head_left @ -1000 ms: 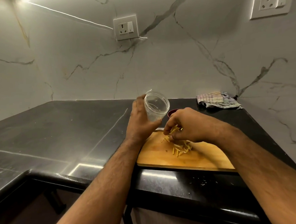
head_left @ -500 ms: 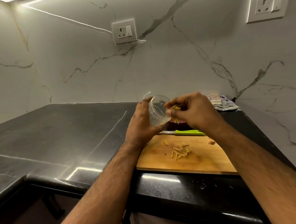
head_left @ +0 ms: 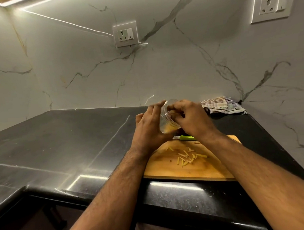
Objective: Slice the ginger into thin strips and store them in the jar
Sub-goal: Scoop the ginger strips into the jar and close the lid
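Nearest me, below my fingers, loose ginger strips (head_left: 186,157) lie scattered on the wooden cutting board (head_left: 168,169) at the black table's (head_left: 60,143) edge. Just under my right wrist, a green-handled knife (head_left: 186,137) rests at the board's far side. My left hand (head_left: 148,129) grips the clear jar (head_left: 167,117), tilted, yellow strips visible inside. My right hand (head_left: 190,119) has its fingers bunched at the jar's mouth; whether they hold strips, I cannot tell. Beyond, right of my fingers, a striped cloth (head_left: 220,105) sits against the marble wall (head_left: 91,74).
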